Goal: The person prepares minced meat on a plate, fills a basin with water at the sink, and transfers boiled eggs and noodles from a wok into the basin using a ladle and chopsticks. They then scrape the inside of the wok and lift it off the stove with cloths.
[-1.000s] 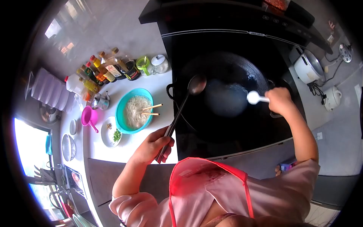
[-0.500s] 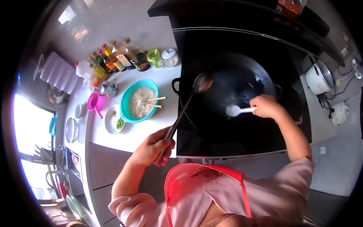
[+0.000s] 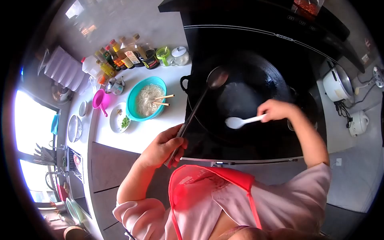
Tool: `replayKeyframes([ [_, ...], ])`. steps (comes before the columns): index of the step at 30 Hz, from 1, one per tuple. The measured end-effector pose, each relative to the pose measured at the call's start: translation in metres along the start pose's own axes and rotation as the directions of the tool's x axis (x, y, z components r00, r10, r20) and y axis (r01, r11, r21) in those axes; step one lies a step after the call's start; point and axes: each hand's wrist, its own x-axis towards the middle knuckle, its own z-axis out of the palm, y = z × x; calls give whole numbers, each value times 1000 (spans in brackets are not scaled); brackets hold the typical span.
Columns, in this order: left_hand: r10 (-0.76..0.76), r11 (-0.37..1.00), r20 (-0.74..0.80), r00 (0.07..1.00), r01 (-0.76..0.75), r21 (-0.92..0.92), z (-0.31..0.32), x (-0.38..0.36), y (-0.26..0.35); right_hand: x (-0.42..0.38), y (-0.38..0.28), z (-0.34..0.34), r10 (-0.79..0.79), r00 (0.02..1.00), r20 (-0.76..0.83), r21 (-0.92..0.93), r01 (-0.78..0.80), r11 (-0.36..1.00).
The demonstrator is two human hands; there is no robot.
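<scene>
My left hand (image 3: pixel 166 147) is wrapped round the handle of a long metal ladle (image 3: pixel 217 78), whose bowl hangs over the left side of the black wok (image 3: pixel 272 76). Between the fingers of my right hand (image 3: pixel 276 111) is the handle of a white plastic spoon (image 3: pixel 235 122), its bowl over the near part of the wok. A pale, hazy patch shows at the wok's bottom. To the left of the ladle stands a turquoise basin (image 3: pixel 132 108) of white noodles (image 3: pixel 149 100), with chopsticks (image 3: pixel 164 97) resting in it.
Left of the basin are a plate (image 3: pixel 116 127) with chopped greens and a pink dipper (image 3: pixel 99 100). Sauce bottles (image 3: pixel 130 56) and jars (image 3: pixel 180 56) line the wall. A white pot (image 3: pixel 335 85) stands right of the black cooktop (image 3: pixel 248 151). A sink (image 3: pixel 80 182) lies far left.
My right hand has moved slightly left and nearer to me, carrying the white spoon toward the wok's near left side. The ladle's bowl has shifted slightly up in view.
</scene>
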Motion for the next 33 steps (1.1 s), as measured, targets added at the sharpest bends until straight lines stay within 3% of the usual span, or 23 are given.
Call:
replayKeyframes([
  [2, 28, 1000, 11, 1000, -28, 4, -2, 2, -4, -34, 3, -27, 320, 944, -77, -96, -326, 940],
  [3, 30, 1000, 16, 999, -31, 7, -3, 2, -4, -46, 15, -37, 295, 933, -206, -256, -342, 904],
  [4, 23, 1000, 15, 1000, -23, 13, -3, 2, -4, -53, -1, -43, 426, 823, -375, -279, -539, 795],
  [5, 13, 1000, 13, 1000, -14, 18, -4, 2, -5, -54, -9, -45, 439, 742, -507, -293, -627, 722],
  [7, 12, 1000, 20, 1000, -12, 7, -5, 0, -9, -36, 2, -37, 283, 633, -721, -368, -695, 618],
  [11, -5, 999, 6, 1000, 4, 44, -10, -11, -11, -20, -17, -9, 199, 696, -690, -545, -681, 489],
  [13, -23, 997, -15, 1000, 24, 72, -14, -15, -14, -24, -50, 4, 328, 792, -514, -606, -607, 515],
  [15, 13, 1000, -76, 997, -14, -13, -12, -20, -15, -15, -55, 9, 329, 872, -363, -526, -484, 699],
  [17, 14, 1000, -69, 998, -16, -23, -17, -19, -20, 8, -50, 10, 292, 896, -336, -362, -409, 838],
  [19, 24, 999, -59, 998, -26, -28, -19, -17, -20, 45, -28, 15, 272, 867, -418, -198, -379, 904],
  [22, 2, 999, -47, 999, -4, -41, -20, -16, -17, 79, -20, 18, 158, 668, -727, -280, -500, 819],
  [25, -17, 999, 9, 1000, 17, -45, -24, -14, -17, 70, -8, 3, 138, 613, -778, -362, -618, 698],
  [28, 33, 999, 13, 999, -33, -32, -27, -5, -26, 33, -13, 0, 152, 674, -723, -461, -634, 621],
  [30, -1, 1000, -4, 1000, 1, -28, -27, 0, -25, 14, -29, 6, 319, 781, -537, -543, -609, 578],
  [33, -15, 1000, -11, 1000, 15, 12, -23, 15, -23, 23, -37, 11, 354, 816, -458, -321, -522, 790],
])
